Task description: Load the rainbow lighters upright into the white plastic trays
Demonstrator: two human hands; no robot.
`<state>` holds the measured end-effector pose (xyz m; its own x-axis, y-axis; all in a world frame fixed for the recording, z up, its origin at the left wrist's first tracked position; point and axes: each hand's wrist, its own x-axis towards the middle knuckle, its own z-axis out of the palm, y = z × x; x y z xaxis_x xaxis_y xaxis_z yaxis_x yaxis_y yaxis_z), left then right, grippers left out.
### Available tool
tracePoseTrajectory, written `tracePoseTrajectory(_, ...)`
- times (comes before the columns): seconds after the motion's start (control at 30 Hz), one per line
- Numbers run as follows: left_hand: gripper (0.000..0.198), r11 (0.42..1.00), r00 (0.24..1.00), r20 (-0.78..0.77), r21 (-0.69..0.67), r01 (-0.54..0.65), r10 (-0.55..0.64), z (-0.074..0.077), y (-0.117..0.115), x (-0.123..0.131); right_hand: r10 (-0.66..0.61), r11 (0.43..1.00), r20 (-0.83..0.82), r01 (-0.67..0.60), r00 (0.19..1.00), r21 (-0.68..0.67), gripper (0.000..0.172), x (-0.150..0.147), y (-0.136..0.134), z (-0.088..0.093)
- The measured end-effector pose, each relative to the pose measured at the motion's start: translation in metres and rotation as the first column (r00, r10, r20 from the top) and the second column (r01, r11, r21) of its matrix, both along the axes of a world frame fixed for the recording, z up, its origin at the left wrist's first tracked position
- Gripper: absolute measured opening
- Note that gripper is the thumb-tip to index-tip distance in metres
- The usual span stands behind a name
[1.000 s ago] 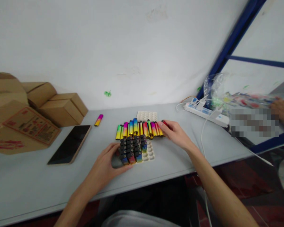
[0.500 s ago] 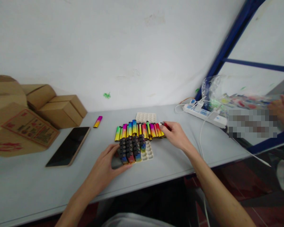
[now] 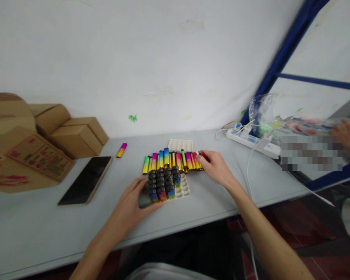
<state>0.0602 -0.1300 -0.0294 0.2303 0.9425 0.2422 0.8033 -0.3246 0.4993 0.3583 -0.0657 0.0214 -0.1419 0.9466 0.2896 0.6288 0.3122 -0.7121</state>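
Several lighters with dark tops stand upright in rows in a cream tray, whose right-hand cups show bare. My left hand curves round the left side of this block, its fingers behind and its thumb along the near edge. A row of shiny rainbow-coloured lighters lies just behind the tray. At the right end of that row, my right hand is closed in a pinch on a red lighter, which my fingers partly cover.
A second cream tray lies behind the row. One loose lighter, a phone and cardboard boxes are to the left. A power strip with cables is at the right, near another person's hand and clear plastic wrapping.
The view has shifted very slightly. Both hands keep nearly the same places, and the lighters in the tray look unchanged.
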Motion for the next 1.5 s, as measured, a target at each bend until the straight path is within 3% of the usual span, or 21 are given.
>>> tracePoseTrajectory(0.13, 0.066, 1.000, 1.000, 0.000, -0.007, -0.014, 0.014, -0.002, 0.000, 0.000, 0.049, 0.999, 0.011, -0.050, 0.999, 0.013, 0.043, 0.001, -0.004, 0.007)
tracePoseTrajectory(0.33, 0.066, 1.000, 1.000, 0.027, -0.016, 0.007, -0.006, 0.002, -0.001, 0.001, 0.367, 0.926, -0.120, -0.374, 0.922, -0.041, 0.029, 0.008, -0.008, 0.018)
tracePoseTrajectory(0.47, 0.066, 0.999, 0.999, 0.034, -0.035, 0.010, -0.009, 0.002, -0.001, 0.002, 0.449, 0.893, -0.008, -0.448, 0.894, 0.041, 0.027, 0.004, -0.010, 0.026)
tracePoseTrajectory(0.57, 0.068, 0.999, 1.000, 0.029, -0.038, 0.013, -0.012, 0.002, -0.002, 0.001, 0.458, 0.889, 0.002, -0.458, 0.889, 0.013, 0.025, -0.001, -0.011, 0.028)
tracePoseTrajectory(0.67, 0.069, 0.999, 0.999, 0.030, -0.037, 0.017, -0.016, 0.002, -0.003, 0.000, 0.439, 0.893, -0.096, -0.445, 0.894, -0.066, 0.026, -0.002, -0.012, 0.024)
tracePoseTrajectory(0.8, 0.069, 0.999, 0.999, 0.042, -0.047, 0.023, -0.021, 0.002, -0.003, 0.000, 0.442, 0.834, -0.285, -0.507, 0.851, -0.217, 0.028, -0.001, -0.013, 0.019)
tracePoseTrajectory(0.87, 0.069, 0.998, 0.999, 0.046, -0.058, 0.023, -0.021, 0.002, -0.003, 0.001, 0.452, 0.812, -0.301, -0.527, 0.840, -0.251, 0.028, -0.002, -0.015, 0.018)
tracePoseTrajectory(1.07, 0.069, 0.998, 0.999, 0.040, -0.058, 0.017, -0.015, 0.003, -0.003, 0.002, 0.487, 0.817, -0.221, -0.530, 0.845, -0.227, 0.025, -0.007, -0.019, 0.024)
tracePoseTrajectory(1.27, 0.068, 0.999, 0.999, 0.037, -0.045, 0.028, -0.026, 0.003, -0.004, 0.001, 0.511, 0.854, 0.034, -0.502, 0.859, -0.137, 0.016, -0.014, -0.025, 0.030)
tracePoseTrajectory(1.5, 0.068, 1.000, 0.999, 0.030, -0.025, 0.016, -0.015, 0.000, -0.003, 0.001, 0.472, 0.874, -0.004, -0.468, 0.882, -0.129, 0.026, -0.024, -0.029, 0.025)
